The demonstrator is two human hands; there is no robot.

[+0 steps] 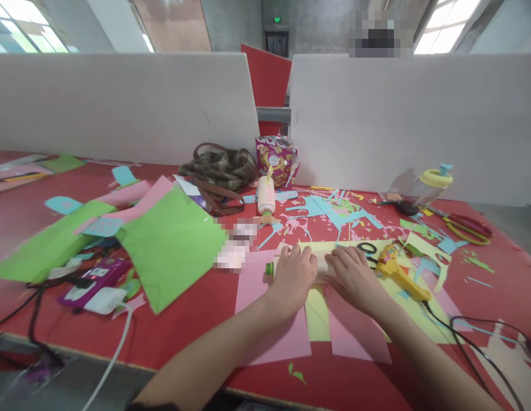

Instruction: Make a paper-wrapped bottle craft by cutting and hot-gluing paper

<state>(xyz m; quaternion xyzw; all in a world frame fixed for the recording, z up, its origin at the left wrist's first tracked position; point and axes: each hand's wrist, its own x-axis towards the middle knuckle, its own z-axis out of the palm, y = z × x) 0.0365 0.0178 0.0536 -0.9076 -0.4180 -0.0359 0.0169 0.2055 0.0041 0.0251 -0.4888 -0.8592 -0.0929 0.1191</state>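
Both my hands rest close together on a pale rolled tube (323,264) lying across pink paper (274,319) and a yellow-green strip (317,319) on the red table (184,337). My left hand (293,277) curls its fingers over the tube's left part, near a small green cap (269,268) at its end. My right hand (355,277) presses down on the tube's right part with fingers bent. A yellow glue gun (400,274) lies just right of my right hand.
Green paper sheets (171,245) and a purple device (96,279) with cables lie at the left. A plaid bag (220,171), snack packet (276,160) and small bottle (266,197) stand behind. Scissors (469,228), a yellow-lidded container (426,188) and paper scraps are right. White partitions close the back.
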